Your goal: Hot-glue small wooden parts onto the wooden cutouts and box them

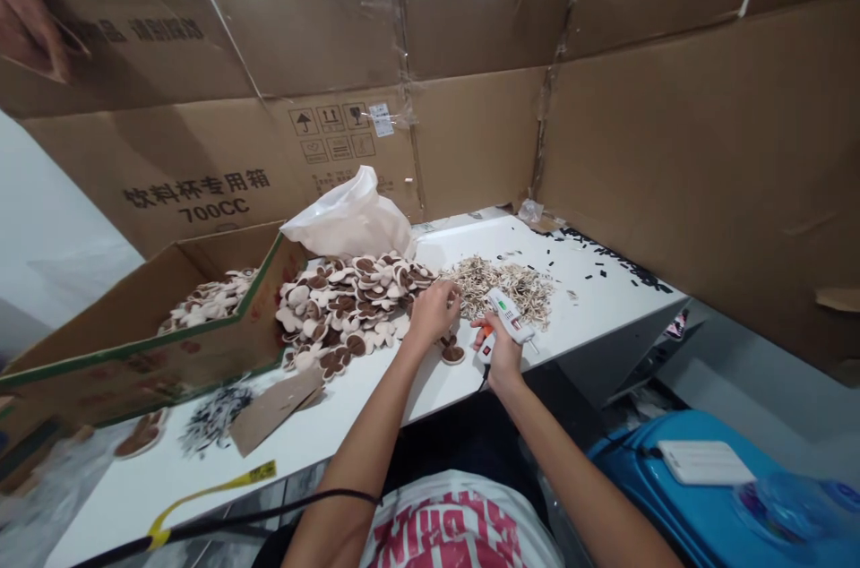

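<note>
My right hand [501, 351] grips a white glue gun [509, 315] with an orange trigger, its nozzle pointing up and away over the white table [605, 281]. My left hand [434, 308] is curled, fingers pinched down at the edge of a heap of small pale bits [511, 281]. What the fingers hold is hidden. A brown and cream mushroom-shaped piece [451, 352] lies on the table between my two hands. A big pile of the same pieces [349, 304] lies just left of my left hand.
An open cardboard box [134, 344] holding more pieces stands at left. A white plastic bag [349, 219] lies behind the pile. Tall cardboard walls [672, 147] ring the table. Small black bits [605, 254] lie at the far right. A blue case [685, 496] is at lower right.
</note>
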Motion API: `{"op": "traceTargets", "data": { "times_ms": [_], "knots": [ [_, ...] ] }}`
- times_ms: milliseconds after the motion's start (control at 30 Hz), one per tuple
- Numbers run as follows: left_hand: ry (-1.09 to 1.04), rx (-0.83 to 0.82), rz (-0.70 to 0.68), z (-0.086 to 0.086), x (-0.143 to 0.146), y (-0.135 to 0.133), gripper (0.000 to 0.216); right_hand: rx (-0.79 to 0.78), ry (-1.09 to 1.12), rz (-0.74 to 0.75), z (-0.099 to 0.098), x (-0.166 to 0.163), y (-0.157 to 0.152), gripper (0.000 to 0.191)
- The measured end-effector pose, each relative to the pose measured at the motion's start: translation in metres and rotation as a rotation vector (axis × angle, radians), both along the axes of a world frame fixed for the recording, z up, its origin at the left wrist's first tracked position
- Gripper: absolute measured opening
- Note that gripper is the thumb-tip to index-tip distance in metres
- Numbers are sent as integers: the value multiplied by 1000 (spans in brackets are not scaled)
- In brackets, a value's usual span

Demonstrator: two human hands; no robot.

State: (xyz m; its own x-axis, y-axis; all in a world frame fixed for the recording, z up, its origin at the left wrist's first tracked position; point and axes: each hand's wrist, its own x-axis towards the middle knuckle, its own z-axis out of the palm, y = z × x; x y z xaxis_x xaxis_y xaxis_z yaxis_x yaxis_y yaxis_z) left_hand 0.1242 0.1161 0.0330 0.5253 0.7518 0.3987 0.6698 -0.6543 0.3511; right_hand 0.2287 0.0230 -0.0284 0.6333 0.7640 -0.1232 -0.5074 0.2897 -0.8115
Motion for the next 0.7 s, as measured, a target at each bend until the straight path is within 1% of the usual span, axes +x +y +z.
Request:
{"op": "traceTargets", "data": {
  "times_ms": [133, 233, 333, 400, 500, 600, 700],
  "knots": [
    [95, 30, -21, 6, 14, 17, 23, -1, -12, -8, -1, 0, 1, 30],
    [139, 21, -52, 10, 18, 25, 18, -12, -22, -12, -1, 0, 2, 31],
    [119, 26, -56, 12, 16, 27, 13, -19, -13, -3, 0, 0, 1, 31],
    [16, 28, -30, 11, 10, 28, 13, -15, -9, 8, 1, 0, 2, 32],
    [-264, -33, 20, 9, -1, 28, 13, -10, -22, 17, 1, 1, 2, 32],
    [-504, -185, 18, 6, -14, 26, 16, -12, -36, 30, -1, 2, 2, 31],
    [-719, -350, -42, 4, -23, 16, 25, -19, -44, 69, -1, 3, 2, 30]
  ]
}}
